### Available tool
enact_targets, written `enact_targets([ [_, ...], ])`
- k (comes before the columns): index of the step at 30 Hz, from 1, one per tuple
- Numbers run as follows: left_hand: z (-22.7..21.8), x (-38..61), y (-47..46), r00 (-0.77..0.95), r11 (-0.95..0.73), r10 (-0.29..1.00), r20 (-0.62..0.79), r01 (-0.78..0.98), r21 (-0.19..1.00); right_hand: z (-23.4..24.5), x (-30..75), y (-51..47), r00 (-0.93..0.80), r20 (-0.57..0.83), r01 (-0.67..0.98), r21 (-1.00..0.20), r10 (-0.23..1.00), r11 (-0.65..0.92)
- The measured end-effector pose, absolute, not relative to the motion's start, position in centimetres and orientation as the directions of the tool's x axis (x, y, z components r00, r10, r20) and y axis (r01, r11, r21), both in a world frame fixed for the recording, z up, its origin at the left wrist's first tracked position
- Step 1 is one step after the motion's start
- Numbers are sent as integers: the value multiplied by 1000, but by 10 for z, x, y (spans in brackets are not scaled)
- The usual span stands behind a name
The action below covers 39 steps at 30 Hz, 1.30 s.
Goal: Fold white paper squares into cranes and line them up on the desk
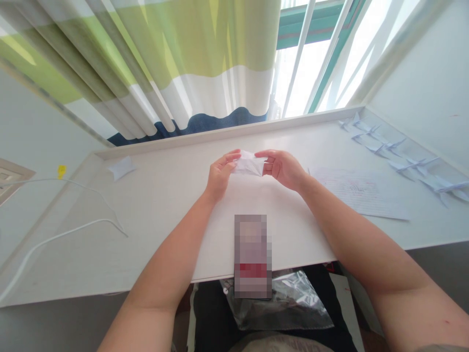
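A small piece of folded white paper point(248, 164) is held up over the white table between my two hands. Its left end is pinched by my left hand point(221, 173), thumb in front and fingers along the top. On the other side, my right hand point(281, 167) grips the right end, with the index finger on the upper edge and the other fingers curled behind. Creases run across the paper's front face. Below my hands, near the table's front edge, lies a blurred-out rectangular object point(252, 249), whose kind I cannot make out.
Several folded paper pieces point(414, 166) line the table's right side, beside printed sheets point(361, 190). One folded paper point(122, 167) lies at the far left, near white cables point(84, 226). A clear plastic bag point(286, 303) rests on my lap. A curtain point(205, 58) hangs behind the table point(157, 234).
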State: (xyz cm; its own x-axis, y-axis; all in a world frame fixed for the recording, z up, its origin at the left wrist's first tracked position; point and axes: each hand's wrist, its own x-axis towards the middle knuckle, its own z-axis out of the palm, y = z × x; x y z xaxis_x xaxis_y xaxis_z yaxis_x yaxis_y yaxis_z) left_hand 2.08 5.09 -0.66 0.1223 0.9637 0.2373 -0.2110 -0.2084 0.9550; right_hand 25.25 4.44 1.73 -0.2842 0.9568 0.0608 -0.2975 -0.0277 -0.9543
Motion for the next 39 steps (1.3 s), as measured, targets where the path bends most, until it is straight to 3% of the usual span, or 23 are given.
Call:
enact_targets([
  [8,-9,21,52,233,-53,964,125,-293,955,15,251,42,-266,107,-317,-948,958,18],
  [19,-6,23,48,225,-47,969,105,-248,968,9,259,46,-295,95,-220,-975,951,29],
  [27,-9,23,53,90,-100,987,132,-293,951,13,257,45,-205,127,-276,-959,970,67],
  [33,-10,21,55,12,-168,984,177,-243,955,14,254,44,-261,85,-269,-963,962,12],
  [39,-10,20,55,76,-136,983,164,-290,947,8,253,46,-216,158,-163,-979,963,124],
])
